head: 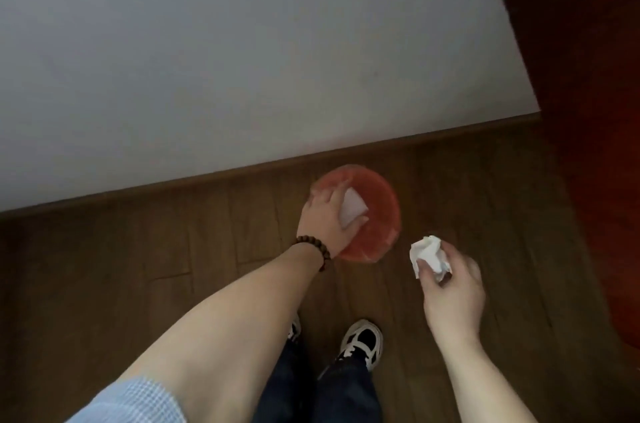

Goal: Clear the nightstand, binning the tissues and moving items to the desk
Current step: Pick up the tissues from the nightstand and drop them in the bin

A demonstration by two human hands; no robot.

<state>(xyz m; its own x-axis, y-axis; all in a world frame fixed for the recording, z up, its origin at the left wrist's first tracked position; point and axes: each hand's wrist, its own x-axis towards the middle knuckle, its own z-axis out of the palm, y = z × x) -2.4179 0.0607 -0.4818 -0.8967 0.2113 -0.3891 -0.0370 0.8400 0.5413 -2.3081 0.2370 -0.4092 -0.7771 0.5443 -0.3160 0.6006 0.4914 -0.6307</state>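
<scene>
An orange-red bin (379, 201) stands on the wooden floor close to the wall. My left hand (327, 218) reaches over its open mouth and holds a flat white tissue (352, 208) above the inside. My right hand (450, 291) hangs to the right of the bin and pinches a crumpled white tissue (427, 254) between thumb and fingers. A beaded bracelet (313, 249) circles my left wrist.
A white wall (242, 59) with a brown skirting board (207, 182) runs behind the bin. Dark reddish wooden furniture (588, 111) stands at the right edge. My feet in black-and-white shoes (362, 343) are on the floor below the bin.
</scene>
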